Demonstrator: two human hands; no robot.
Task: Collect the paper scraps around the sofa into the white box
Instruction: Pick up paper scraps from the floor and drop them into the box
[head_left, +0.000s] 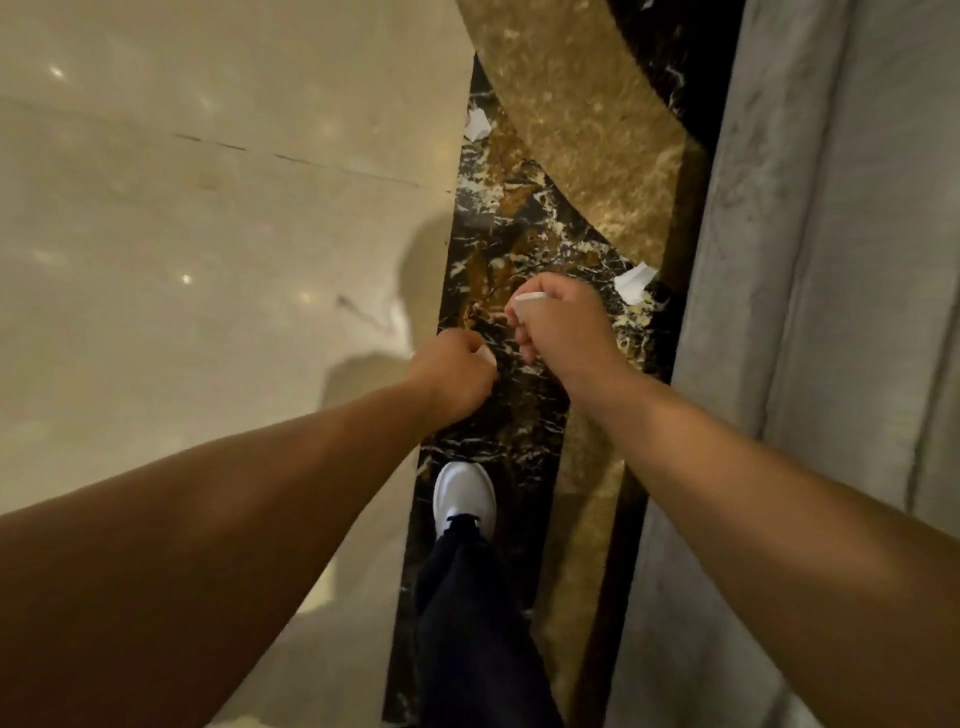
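My right hand (563, 327) is closed around a white paper scrap (527, 299) whose edge sticks out above the fingers. My left hand (457, 376) is curled into a fist just to its left; a sliver of white shows at the thumb, and I cannot tell what it is. Both hands hang above the dark marble floor strip. A loose white paper scrap (634, 280) lies on the floor close to the grey sofa (810, 260), just right of my right hand. Another paper scrap (475, 126) lies farther ahead at the strip's left edge. The white box is out of view.
The sofa's grey side runs along the whole right edge. A black-and-gold marble strip (498, 244) runs forward, with a golden curved inlay (587, 130) ahead. Glossy cream floor (208, 234) spreads to the left. My white shoe (464, 499) and dark trouser leg stand on the strip.
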